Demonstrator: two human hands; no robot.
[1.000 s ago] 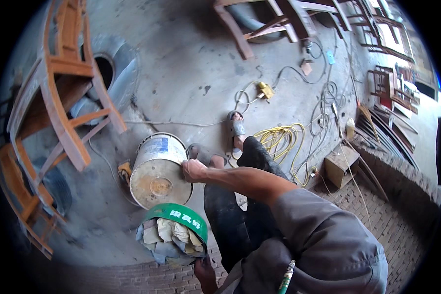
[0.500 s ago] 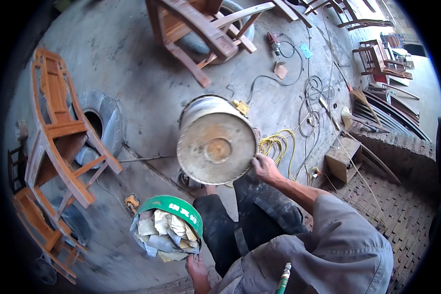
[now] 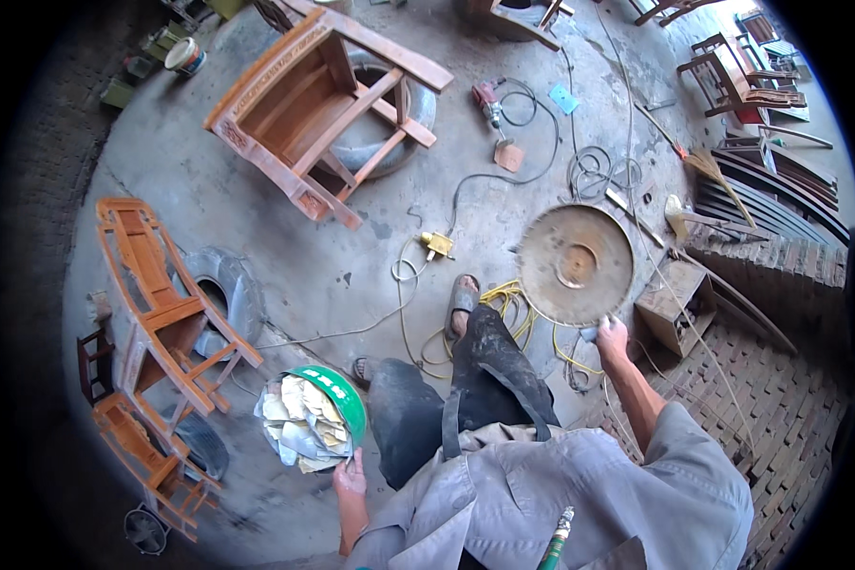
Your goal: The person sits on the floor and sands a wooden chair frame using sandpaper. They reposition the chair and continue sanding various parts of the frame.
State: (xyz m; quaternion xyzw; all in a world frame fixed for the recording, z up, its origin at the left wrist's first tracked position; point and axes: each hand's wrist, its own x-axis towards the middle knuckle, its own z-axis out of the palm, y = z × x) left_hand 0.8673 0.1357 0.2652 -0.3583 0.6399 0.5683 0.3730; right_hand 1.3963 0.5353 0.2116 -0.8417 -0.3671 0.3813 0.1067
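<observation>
My right hand (image 3: 613, 337) grips the rim of a round, dusty metal drum (image 3: 551, 247), whose rusty-centred flat end faces up. The drum's side is hidden from here. My left hand (image 3: 350, 475) has its fingers closed on the lower edge of a green tub (image 3: 353, 410), which tilts to my left. Crumpled and folded pieces of what looks like sandpaper (image 3: 304, 418), cream and grey, fill the tub.
Wooden chairs (image 3: 166, 309) stand at left, with another chair (image 3: 304, 104) tipped on a tyre (image 3: 370, 161) ahead. A red power tool (image 3: 489, 104), loose cables (image 3: 598, 176) and a yellow socket block (image 3: 436, 245) lie on the floor. A wooden box (image 3: 670, 304) sits at right.
The drum has swung from in front of my legs out to the right in my right hand. My left hand still holds the green tub at my left side, and the view has shifted.
</observation>
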